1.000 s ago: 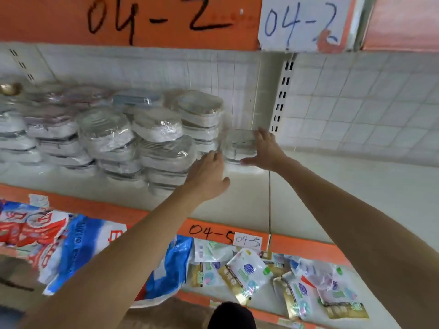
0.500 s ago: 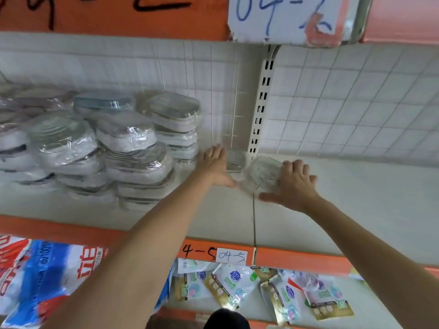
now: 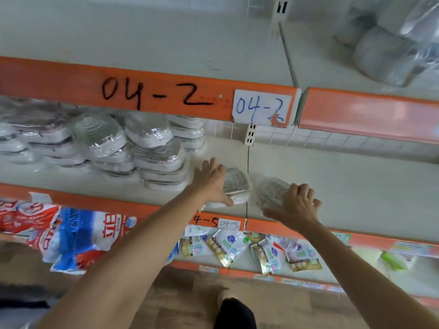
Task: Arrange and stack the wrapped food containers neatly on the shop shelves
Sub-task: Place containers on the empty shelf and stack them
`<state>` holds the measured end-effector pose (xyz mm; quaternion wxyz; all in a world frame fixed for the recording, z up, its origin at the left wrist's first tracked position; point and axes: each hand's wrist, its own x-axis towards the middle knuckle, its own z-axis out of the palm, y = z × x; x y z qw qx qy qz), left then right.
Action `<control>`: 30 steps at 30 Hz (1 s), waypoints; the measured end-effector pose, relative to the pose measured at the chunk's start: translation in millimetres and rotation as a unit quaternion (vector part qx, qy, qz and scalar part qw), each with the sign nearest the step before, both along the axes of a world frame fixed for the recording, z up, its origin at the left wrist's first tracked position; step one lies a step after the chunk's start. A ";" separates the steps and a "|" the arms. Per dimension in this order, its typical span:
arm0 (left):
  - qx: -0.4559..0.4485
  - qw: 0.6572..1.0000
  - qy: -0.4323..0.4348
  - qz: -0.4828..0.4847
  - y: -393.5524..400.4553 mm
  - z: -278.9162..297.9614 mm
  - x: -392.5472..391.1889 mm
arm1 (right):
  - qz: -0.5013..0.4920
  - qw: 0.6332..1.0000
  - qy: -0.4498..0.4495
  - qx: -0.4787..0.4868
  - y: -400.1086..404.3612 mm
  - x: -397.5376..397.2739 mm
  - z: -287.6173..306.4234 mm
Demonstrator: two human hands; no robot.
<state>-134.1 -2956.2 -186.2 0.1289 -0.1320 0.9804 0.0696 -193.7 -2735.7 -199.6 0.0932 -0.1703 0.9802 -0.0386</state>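
Head view has tilted up. Left hand, fingers flat, now covers a wrapped container on the shelf; right hand grips a blurred second container, pulled nearer.

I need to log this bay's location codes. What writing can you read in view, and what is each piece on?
"04-2": black marker on the orange upper shelf edge.
"04-2": blue ink on the white paper tag stuck to that edge.
"4-5": black marker on the orange middle shelf edge; its start is hidden by an arm.
"04-5": on the small white tag, faint.
Print on the red-blue bags and the small sachets: too blurred to read.
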 end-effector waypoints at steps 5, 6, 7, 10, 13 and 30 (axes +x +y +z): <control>0.012 1.000 -0.021 -0.006 8.6 58.5 77.2 | 0.029 0.999 -0.024 -0.004 8.8 70.7 44.0; 0.015 1.000 -0.023 -0.006 9.7 70.4 93.9 | 0.040 0.999 -0.023 -0.002 10.2 85.0 53.8; 0.021 0.999 -0.025 -0.003 11.1 81.8 110.4 | 0.052 0.998 -0.023 0.002 11.9 99.1 63.5; 0.038 0.998 -0.038 0.018 15.6 118.7 156.0 | 0.081 0.997 -0.017 -0.004 17.9 134.6 99.7; 0.036 0.998 -0.050 0.021 24.1 160.9 189.5 | 0.112 0.994 0.005 -0.010 30.0 157.9 143.0; 0.023 0.989 0.146 0.034 55.7 349.9 191.7 | 0.124 0.976 0.116 -0.137 67.4 138.8 317.1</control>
